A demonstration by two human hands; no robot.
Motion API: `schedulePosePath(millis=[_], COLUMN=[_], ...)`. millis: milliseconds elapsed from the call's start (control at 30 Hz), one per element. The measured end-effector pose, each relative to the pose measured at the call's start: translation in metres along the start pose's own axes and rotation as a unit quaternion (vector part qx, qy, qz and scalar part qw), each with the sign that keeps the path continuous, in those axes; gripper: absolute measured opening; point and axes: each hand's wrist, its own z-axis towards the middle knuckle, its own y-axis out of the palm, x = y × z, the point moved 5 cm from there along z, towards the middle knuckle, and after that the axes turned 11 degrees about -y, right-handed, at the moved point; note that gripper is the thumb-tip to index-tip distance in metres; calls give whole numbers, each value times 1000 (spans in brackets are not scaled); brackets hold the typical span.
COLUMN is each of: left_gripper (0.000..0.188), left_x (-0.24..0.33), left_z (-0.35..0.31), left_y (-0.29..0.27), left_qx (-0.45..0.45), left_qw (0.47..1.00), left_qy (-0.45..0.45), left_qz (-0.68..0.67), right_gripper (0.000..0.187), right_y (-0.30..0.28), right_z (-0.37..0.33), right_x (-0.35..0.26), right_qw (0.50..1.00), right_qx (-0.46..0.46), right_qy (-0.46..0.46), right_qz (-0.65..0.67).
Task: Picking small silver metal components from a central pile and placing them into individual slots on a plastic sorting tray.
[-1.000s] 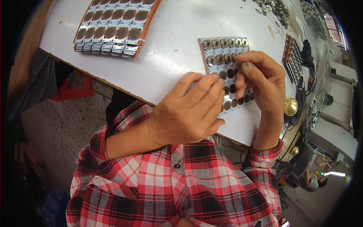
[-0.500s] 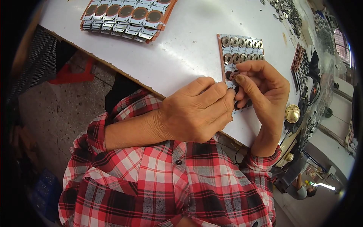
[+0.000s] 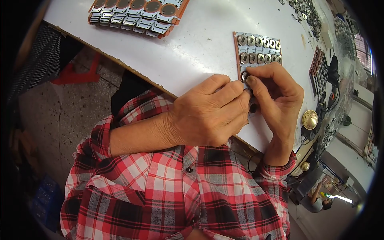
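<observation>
A circuit board panel (image 3: 239, 48) lies on the white table, with two far rows of round metal clips (image 3: 251, 40) in view; the nearer part is mostly covered by my hands. My right hand (image 3: 278, 94) is closed, its thumb and index finger pinching a small round metal clip (image 3: 245, 74) at the left end of the third row. Beside it, my left hand (image 3: 212, 114) is curled with its back up, fingertips against the panel's near left side. Whatever its fingers hold is hidden.
A stack of board panels (image 3: 136, 18) with round dark pads lies at the far left. Loose metal parts (image 3: 306, 16) are scattered at the far right. Another filled panel (image 3: 318, 72) and a brass-coloured dome (image 3: 310, 120) are to the right. The table edge (image 3: 116, 60) runs in front of me.
The right thumb and index finger have come down onto the panel's third row, where the shiny clip now shows. The left hand is nearly still. The whole view has shifted slightly.
</observation>
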Motion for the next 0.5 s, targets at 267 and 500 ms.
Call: schedulePosePath(millis=[267,500], left_gripper=[29,30], left_x=[-2,-1], left_z=[3,9], left_y=[-1,-8], left_qx=[1,19], left_qw=[1000,999], left_qy=[-5,-23], left_qz=[-14,26], right_gripper=[12,16], right_y=[1,-11], right_z=[5,17], right_x=[0,6], right_qw=[995,998], right_qx=[-25,38], right_qy=[-85,-23], right_qz=[-51,43])
